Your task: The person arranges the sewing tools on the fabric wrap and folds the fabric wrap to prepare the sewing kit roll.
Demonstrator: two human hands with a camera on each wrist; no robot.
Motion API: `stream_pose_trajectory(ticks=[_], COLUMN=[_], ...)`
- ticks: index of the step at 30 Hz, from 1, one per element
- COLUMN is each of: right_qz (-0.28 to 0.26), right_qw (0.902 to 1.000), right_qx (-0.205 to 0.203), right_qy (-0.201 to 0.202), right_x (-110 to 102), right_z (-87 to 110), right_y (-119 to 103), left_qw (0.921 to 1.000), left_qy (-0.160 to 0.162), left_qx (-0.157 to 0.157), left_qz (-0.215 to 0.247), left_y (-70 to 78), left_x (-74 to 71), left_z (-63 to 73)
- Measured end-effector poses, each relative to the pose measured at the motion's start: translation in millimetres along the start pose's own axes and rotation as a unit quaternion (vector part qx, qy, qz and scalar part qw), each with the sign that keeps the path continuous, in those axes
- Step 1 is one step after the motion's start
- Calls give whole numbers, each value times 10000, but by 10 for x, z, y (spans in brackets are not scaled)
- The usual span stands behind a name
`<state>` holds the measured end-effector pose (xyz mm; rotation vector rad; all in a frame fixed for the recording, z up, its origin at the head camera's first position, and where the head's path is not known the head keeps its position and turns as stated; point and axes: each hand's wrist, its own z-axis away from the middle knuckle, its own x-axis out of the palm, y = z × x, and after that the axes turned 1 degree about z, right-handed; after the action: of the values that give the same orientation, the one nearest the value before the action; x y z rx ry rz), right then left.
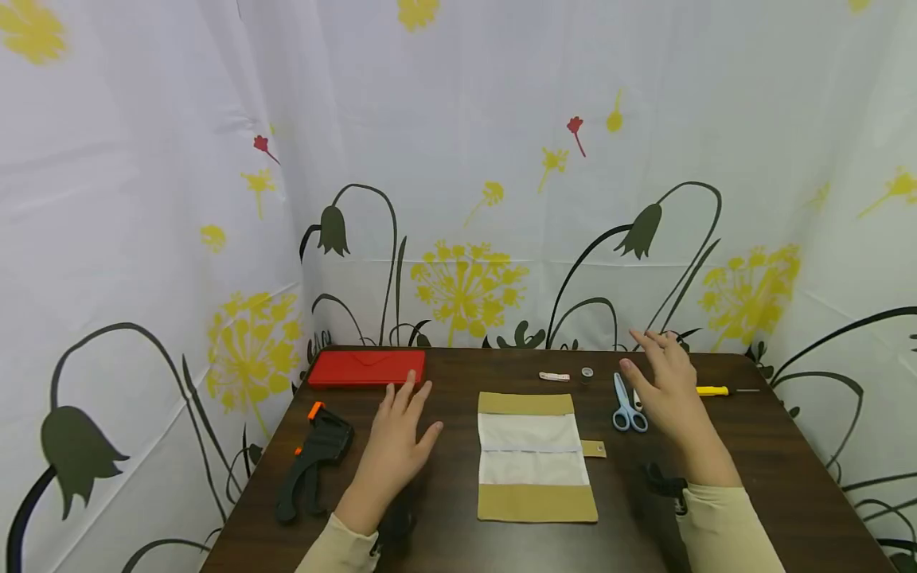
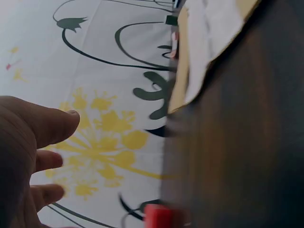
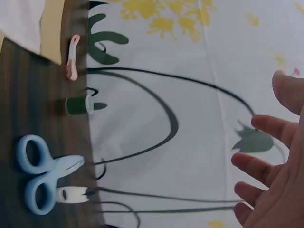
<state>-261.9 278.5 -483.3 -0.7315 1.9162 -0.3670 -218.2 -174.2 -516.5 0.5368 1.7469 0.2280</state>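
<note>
My left hand [image 1: 394, 450], fingers spread and holding nothing, hovers over the left half of the table. It is between a black clamp [image 1: 325, 438] with orange pads and an unfolded tan-and-white fabric pouch [image 1: 533, 503]. Over on the right, my right hand [image 1: 669, 394] is raised with its fingers extended and nothing in it. Near it lie light-blue scissors [image 1: 629, 418]. Beside their blades is a small white tool [image 3: 73, 194], partly hidden by that hand in the head view. A green thread spool [image 3: 78, 105] stands farther back.
A flat red case [image 1: 365, 369] lies at the back left corner. Behind the pouch is a small pale folded bundle [image 1: 555, 376]. A yellow-handled screwdriver [image 1: 712, 391] lies at the right, its shaft pointing outward. A flower-printed curtain [image 1: 458, 159] encloses the table's back and sides.
</note>
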Motion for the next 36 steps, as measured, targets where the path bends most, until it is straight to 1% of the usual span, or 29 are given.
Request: stream_pose_trajectory(ticks=[1,3,5,8,10,12,14,17,19,21,23,24,25,26,28,29,33,36], right_qz=[-20,-65,-113,-280,-355,-456,-598,-904,-1296,-1690,-2091,-2250,-2335,-2401,-2484,-2480,-2222,-1853], right_qw=[9999,9993,9969,9882,9820,9772,9735,9662,9565,9441,9281,9213,9169,9138,9105,9114,9196,9267], right_qx=[64,322,752,1496,1854,2072,2204,2411,2607,2825,3077,3168,3233,3270,3296,3268,3143,3062], right_qy=[80,180,225,155,73,-7,-63,-126,-165,-167,-167,-166,-180,-190,-251,-326,-793,-1143], right_x=[13,28,36,10,-12,-16,4,78,143,207,264,287,309,329,363,377,417,429], right_z=[6,25,62,132,169,194,204,218,231,251,286,298,307,312,315,315,333,359], right_y=[31,88,144,241,322,397,483,628,739,851,944,979,1014,1041,1070,1080,1101,1119], left_qw=[9999,9991,9975,9936,9894,9846,9796,9704,9617,9500,9385,9346,9313,9297,9343,9384,9491,9511], left_qy=[-29,-133,-244,-455,-676,-880,-1054,-1262,-1387,-1482,-1499,-1490,-1477,-1479,-1536,-1596,-1926,-2109], left_qx=[-19,-51,-31,137,239,310,349,461,640,762,807,815,807,793,823,872,999,1033], left_qz=[138,409,665,1026,1261,1476,1674,2009,2274,2642,3005,3126,3229,3279,3111,2939,2284,2008], left_y=[-17,-47,-69,-64,-60,-71,-92,-139,-173,-203,-226,-234,-237,-238,-235,-231,-209,-168], left_x=[36,109,176,272,348,435,527,659,719,749,762,763,760,755,747,743,754,792], left_z=[27,57,76,75,65,54,40,34,36,42,57,60,62,61,55,49,21,-24])
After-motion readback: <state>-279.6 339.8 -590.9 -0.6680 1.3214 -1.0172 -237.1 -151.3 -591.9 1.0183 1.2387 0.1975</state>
